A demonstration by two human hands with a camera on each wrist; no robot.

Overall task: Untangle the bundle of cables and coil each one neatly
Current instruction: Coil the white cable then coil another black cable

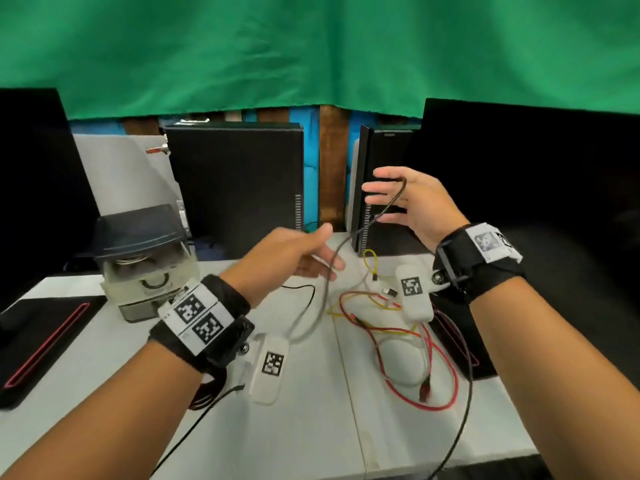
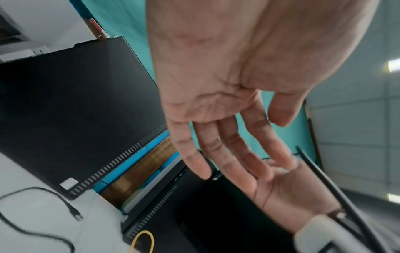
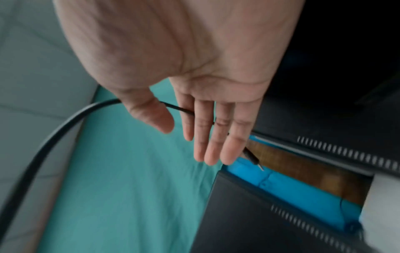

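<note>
Looking down at the white table (image 1: 311, 427), I see a red cable (image 1: 446, 368) looped nearest me, a yellow cable (image 1: 381, 329) tangled over it just beyond. Above the table's middle, my left hand (image 1: 298, 258) floats with fingers straight and relaxed, gripping nothing. Beyond it, my right hand (image 1: 412, 202) is raised, fingers straight; the dark cable (image 1: 381, 209) lies draped across it, running behind the thumb and fingers (image 3: 216, 133), then sagging down past the left hand onto the table.
</note>
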